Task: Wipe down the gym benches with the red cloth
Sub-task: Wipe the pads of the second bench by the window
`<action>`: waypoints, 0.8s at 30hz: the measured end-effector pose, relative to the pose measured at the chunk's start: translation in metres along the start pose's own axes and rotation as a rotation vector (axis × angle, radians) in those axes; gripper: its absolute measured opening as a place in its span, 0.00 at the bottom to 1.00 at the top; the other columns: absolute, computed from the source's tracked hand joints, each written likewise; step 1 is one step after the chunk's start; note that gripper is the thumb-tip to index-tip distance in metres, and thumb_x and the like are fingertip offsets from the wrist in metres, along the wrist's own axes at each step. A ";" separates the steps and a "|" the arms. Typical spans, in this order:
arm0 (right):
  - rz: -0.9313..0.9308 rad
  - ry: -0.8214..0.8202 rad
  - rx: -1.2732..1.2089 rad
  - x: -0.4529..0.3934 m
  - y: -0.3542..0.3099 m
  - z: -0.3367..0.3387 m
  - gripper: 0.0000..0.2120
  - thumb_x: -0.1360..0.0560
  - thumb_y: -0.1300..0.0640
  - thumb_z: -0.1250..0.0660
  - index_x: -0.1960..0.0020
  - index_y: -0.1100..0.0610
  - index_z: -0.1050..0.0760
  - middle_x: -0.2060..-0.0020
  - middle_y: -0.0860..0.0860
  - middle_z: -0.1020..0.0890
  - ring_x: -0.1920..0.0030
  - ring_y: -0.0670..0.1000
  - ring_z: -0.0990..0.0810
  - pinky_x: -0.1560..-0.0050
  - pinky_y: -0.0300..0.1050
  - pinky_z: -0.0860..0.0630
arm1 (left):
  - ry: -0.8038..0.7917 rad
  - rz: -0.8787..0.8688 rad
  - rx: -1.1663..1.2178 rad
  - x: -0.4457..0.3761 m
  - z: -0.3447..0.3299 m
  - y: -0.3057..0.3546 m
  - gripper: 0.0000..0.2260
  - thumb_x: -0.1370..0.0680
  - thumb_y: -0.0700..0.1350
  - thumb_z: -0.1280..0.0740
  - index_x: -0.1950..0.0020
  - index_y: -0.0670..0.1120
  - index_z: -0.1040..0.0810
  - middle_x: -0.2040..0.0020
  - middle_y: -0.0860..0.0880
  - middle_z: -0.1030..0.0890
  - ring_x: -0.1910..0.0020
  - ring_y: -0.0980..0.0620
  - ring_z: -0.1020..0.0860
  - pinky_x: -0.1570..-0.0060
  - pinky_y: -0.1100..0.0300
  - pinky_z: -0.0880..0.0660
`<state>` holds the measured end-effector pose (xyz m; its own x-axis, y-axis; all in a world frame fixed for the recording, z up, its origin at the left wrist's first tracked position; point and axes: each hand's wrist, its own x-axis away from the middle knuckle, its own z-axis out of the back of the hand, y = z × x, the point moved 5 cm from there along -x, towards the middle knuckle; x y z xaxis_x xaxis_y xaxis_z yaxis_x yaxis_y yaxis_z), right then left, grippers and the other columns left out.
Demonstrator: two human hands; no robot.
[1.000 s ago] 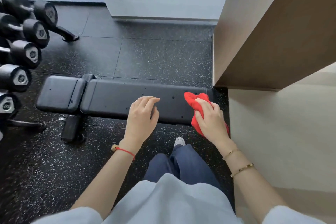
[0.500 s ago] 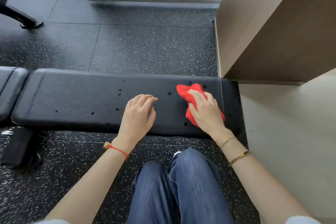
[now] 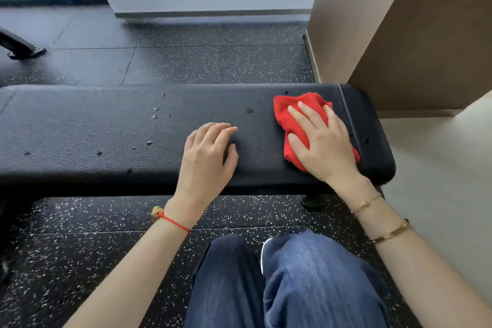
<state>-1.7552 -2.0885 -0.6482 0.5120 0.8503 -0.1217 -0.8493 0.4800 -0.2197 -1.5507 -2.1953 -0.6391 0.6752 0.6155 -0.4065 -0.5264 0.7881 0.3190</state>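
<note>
A long black padded gym bench (image 3: 106,128) runs across the view from the left edge to its rounded right end. The red cloth (image 3: 288,114) lies bunched on the pad near that right end. My right hand (image 3: 322,141) presses flat on the cloth with straight, spread fingers. My left hand (image 3: 207,160) rests on the bare pad to the left of the cloth, fingers loosely bent, holding nothing. Small dark specks dot the pad left of my hands.
A brown wall corner (image 3: 372,34) stands right behind the bench's right end, with pale floor (image 3: 439,181) to its right. Black speckled rubber flooring (image 3: 213,61) surrounds the bench. A black equipment foot (image 3: 21,48) sits far left. My knees in jeans (image 3: 279,287) are below the bench.
The view has come closer to the bench and the dumbbell rack has left the frame. My right hand has gone from gripping the bunched cloth to pressing flat on it.
</note>
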 end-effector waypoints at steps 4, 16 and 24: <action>-0.022 -0.054 -0.012 -0.037 -0.022 -0.006 0.25 0.20 0.44 0.44 0.23 0.42 0.41 0.23 0.42 0.40 0.23 0.61 0.47 0.23 0.56 0.52 | 0.010 0.017 -0.027 -0.001 -0.007 -0.004 0.13 0.22 0.43 0.34 0.38 0.44 0.21 0.39 0.48 0.19 0.36 0.45 0.25 0.33 0.50 0.32; 0.001 -0.072 0.002 -0.036 -0.001 -0.001 0.25 0.20 0.45 0.43 0.24 0.39 0.41 0.23 0.41 0.40 0.22 0.59 0.47 0.22 0.55 0.55 | 0.109 0.006 -0.023 0.004 -0.014 -0.004 0.14 0.22 0.42 0.38 0.40 0.43 0.20 0.39 0.47 0.19 0.37 0.44 0.24 0.32 0.47 0.31; 0.268 -0.103 -0.059 -0.039 -0.080 -0.018 0.25 0.22 0.46 0.40 0.25 0.39 0.37 0.24 0.41 0.37 0.23 0.59 0.44 0.23 0.55 0.48 | 0.136 0.002 -0.029 0.004 -0.013 -0.005 0.14 0.24 0.41 0.37 0.41 0.43 0.18 0.40 0.48 0.17 0.38 0.45 0.21 0.34 0.43 0.30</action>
<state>-1.7043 -2.1640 -0.6434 0.2517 0.9641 -0.0847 -0.9422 0.2241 -0.2490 -1.5524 -2.1971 -0.6536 0.5990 0.6102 -0.5185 -0.5439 0.7853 0.2958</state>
